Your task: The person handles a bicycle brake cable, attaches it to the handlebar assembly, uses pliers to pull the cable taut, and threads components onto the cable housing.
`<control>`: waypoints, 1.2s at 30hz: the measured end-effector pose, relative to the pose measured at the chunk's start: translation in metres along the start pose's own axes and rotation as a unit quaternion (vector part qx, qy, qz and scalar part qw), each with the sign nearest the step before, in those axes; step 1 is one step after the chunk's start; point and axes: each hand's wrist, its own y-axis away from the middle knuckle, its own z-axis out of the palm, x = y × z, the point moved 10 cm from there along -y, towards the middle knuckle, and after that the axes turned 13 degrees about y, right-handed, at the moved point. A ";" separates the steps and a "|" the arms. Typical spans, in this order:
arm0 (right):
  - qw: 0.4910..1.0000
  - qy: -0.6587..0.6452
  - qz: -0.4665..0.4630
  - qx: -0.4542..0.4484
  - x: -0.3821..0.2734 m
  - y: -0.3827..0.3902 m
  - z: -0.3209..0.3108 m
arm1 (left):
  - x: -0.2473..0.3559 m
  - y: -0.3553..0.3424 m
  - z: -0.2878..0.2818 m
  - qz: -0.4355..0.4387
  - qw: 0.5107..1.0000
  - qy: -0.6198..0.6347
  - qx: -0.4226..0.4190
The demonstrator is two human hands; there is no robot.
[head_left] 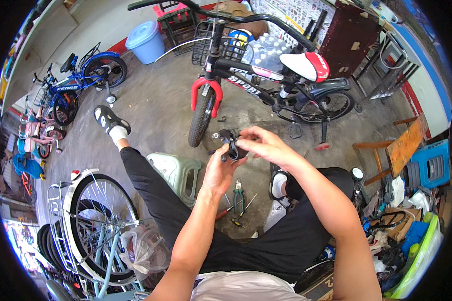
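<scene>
Left hand [220, 168]: fingers curled round small black part [230, 140], held above floor [148, 108]. Right hand [263, 145]: fingers half-bent against its side; whether gripping, can't tell. Slack left hold during turning could drop it near pliers [238, 190]. Stool [172, 168], bicycle wheel [199, 123] crowd forward reach.

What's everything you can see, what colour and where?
Small part: one, mostly black, held mid-picture
Bike with red fork: one, black, straight ahead
Small bike: one, blue, upper left
Big bike: one, pale blue, lower left
Bucket: one, blue, back
Bottles: many, clear, back
Green stool: one, pale green, middle floor
Pliers: one pair, green, middle floor
Wooden board: one, orange-brown, right
Clutter: many pieces, mixed colours, lower right
Legs: two, black trousers, lower middle
Left hand: one, bare, holding the part
Right hand: one, bare, touching the part
</scene>
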 end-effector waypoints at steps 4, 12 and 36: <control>1.000 0.001 -0.009 -0.006 0.001 0.003 0.004 | -0.006 -0.003 -0.006 0.028 0.997 -0.076 -0.022; 0.985 0.131 -0.082 0.079 0.007 -0.004 -0.015 | -0.023 0.000 -0.018 0.002 0.955 -0.295 0.021; 0.760 0.161 0.056 0.627 0.169 0.213 -0.342 | -0.171 0.091 -0.298 -0.307 0.805 -0.468 0.195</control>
